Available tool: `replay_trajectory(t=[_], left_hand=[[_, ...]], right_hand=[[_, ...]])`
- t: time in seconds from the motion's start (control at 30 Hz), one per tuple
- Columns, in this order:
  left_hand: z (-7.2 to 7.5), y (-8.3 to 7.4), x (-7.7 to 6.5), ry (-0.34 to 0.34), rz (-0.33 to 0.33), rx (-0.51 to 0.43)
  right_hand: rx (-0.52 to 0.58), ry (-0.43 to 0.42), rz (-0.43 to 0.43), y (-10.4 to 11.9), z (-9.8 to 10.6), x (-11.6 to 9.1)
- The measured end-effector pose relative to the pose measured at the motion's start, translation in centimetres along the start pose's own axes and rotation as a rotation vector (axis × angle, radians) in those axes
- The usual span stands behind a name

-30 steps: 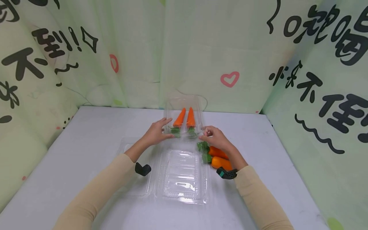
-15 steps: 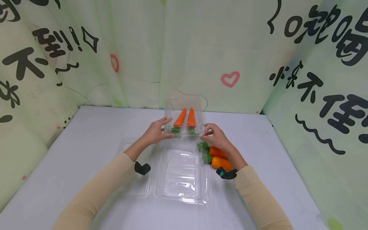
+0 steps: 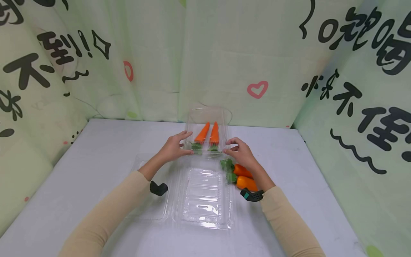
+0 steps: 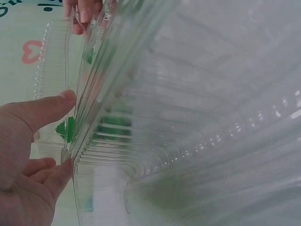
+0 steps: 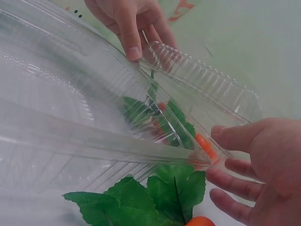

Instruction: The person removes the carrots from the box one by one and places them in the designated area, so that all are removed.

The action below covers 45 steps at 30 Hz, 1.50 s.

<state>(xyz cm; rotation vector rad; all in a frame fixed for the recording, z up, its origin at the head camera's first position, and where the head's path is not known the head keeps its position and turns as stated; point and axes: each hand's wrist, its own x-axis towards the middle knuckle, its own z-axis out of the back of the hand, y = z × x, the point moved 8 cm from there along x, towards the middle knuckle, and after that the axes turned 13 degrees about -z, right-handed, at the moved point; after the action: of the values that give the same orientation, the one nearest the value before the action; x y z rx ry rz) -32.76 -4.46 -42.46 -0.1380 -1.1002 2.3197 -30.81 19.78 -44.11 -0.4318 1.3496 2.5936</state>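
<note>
At the back of the table in the head view is a clear plastic clamshell box with two carrots inside, their green tops toward me. My left hand is at the box's left side; in the left wrist view its thumb and fingers pinch the plastic edge. My right hand is at the near right corner, thumb on one side of the edge and fingertips on the other in the right wrist view. Closer to me lies another clear plastic container, spread open, its other half to the left.
Two more carrots with green leaves lie on the white table beside the right forearm, partly hidden by it. A pale green curtain with black writing hangs round the table's back and sides.
The box with the two carrots has shifted slightly right and toward me. The fingers of the right hand have spread a little at its corner. The left hand has barely moved.
</note>
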Motion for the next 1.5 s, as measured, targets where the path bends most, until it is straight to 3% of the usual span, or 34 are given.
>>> replay_trajectory(t=[0.63, 1.0, 1.5], left_hand=[[-0.1, 0.2, -0.1, -0.042, -0.008, -0.008], [0.6, -0.4, -0.4, -0.081, -0.105, -0.011], [1.5, 0.0, -0.5, -0.103, -0.063, 0.007]], right_hand=[[-0.036, 0.008, -0.007, -0.4, -0.5, 0.1], [-0.031, 0.017, -0.021, -0.5, -0.6, 0.0], [-0.032, 0.029, -0.041, -0.6, -0.6, 0.2]])
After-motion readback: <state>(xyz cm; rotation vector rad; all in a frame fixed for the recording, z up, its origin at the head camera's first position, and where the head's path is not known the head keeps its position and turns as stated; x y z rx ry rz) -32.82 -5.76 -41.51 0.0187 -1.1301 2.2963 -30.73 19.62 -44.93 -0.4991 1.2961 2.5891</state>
